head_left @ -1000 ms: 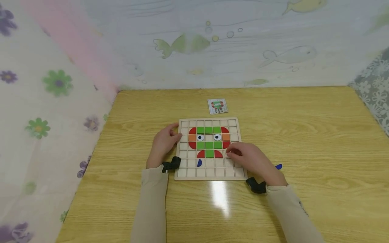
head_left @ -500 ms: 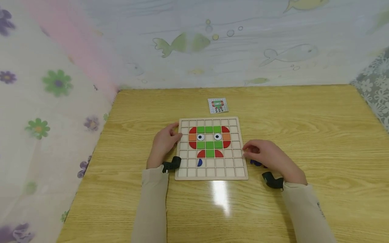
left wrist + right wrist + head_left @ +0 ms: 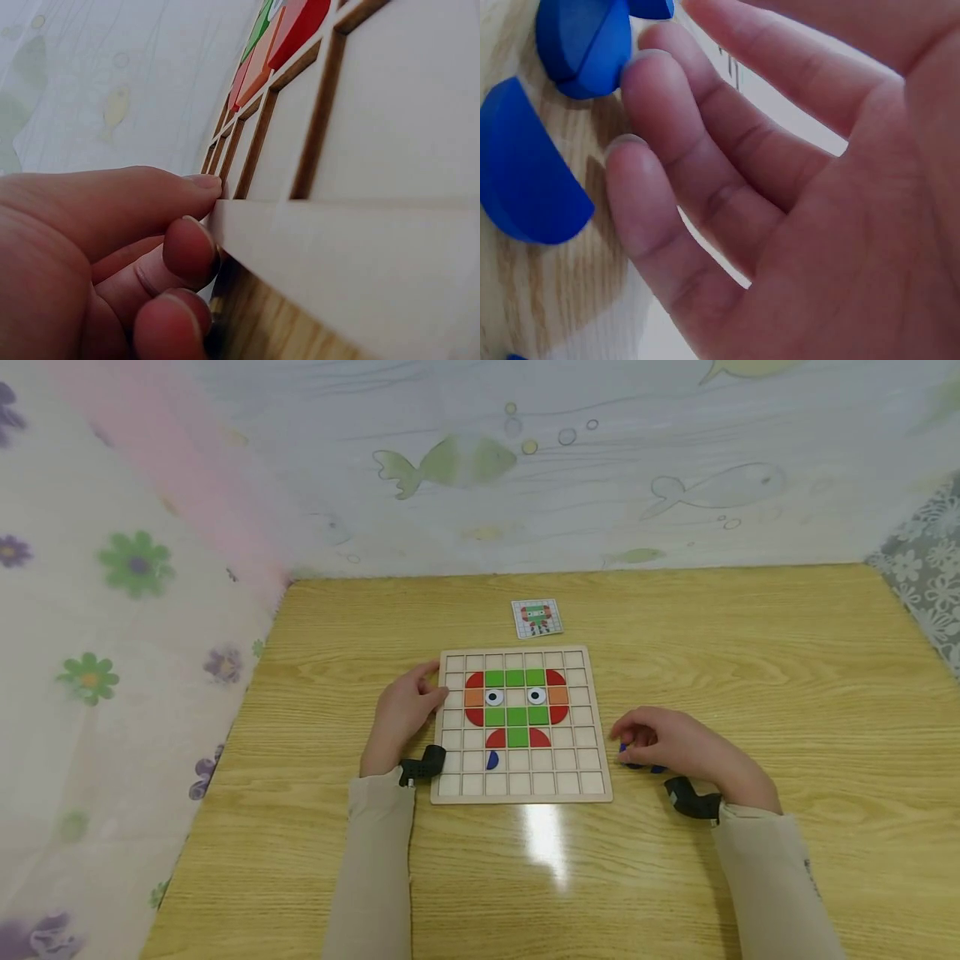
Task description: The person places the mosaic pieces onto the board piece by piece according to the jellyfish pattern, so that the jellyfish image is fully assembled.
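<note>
A wooden grid board (image 3: 453, 785) lies on the table, bearing green squares (image 3: 517, 737), red quarter-rounds (image 3: 497, 738), orange squares (image 3: 557, 696) and two eye discs (image 3: 493, 697). One blue half-round piece (image 3: 492, 760) sits in a cell below them. At the board's left edge my left hand (image 3: 405, 706) pinches the rim, thumb on top in the left wrist view. To the right of the board, my right hand (image 3: 667, 743) hovers low over loose blue half-round pieces (image 3: 529, 169), its fingers relaxed and slightly bent. Fingertips reach right beside the upper blue pieces in the right wrist view.
Behind the board lies a small picture card (image 3: 537, 618) printted with a similar figure on a grid. The wooden table (image 3: 337, 635) meets a wall with fish drawings at the back and a flowered wall on the left. Black wrist cameras (image 3: 692, 799) sit on both wrists.
My right hand has moved right, from above the board's lower right cells to the loose blue pieces beside it. My left hand stays at the board's left edge.
</note>
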Tool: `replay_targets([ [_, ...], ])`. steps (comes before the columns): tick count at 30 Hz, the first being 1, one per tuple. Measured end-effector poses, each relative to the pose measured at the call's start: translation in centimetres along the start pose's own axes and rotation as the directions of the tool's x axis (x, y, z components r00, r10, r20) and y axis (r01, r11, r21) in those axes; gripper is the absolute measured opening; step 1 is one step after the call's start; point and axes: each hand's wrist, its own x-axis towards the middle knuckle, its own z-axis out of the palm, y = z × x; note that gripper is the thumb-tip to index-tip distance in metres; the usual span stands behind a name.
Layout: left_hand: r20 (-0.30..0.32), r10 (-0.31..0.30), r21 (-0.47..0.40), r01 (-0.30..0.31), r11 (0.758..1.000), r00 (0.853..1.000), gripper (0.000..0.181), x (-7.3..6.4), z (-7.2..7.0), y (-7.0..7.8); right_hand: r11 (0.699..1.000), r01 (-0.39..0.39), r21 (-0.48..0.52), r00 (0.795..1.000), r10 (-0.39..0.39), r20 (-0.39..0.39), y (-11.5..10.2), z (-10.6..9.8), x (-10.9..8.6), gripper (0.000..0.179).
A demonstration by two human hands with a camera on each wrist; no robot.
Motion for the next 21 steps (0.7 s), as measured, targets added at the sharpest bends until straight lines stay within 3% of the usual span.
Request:
replay_targets([
  [21,-0.002,0.009,0.007,-0.009,1.000,1.000,0.049,0.14,0.05,-0.11,0.999,-0.017,-0.029,1.000,0.017,-0.016,-0.26,0.57,0.56,0.013],
])
